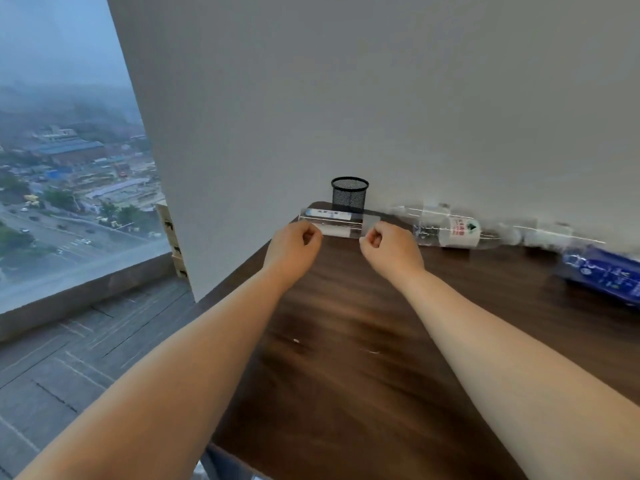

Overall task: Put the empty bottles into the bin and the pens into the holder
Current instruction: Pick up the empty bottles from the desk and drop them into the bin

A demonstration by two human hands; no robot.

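A clear plastic pen case with a white label lies at the far left end of the dark wooden desk, just in front of the black mesh pen holder. My left hand has its fingers curled at the case's left end, and my right hand has them curled at its right end; both seem to pinch it. To the right lie empty bottles: one with a white label, a clear one and a blue-labelled one. No bin is in view.
A grey wall rises directly behind the desk. On the left is a large window over a grey carpeted floor. The desk's left edge runs close beside my left forearm.
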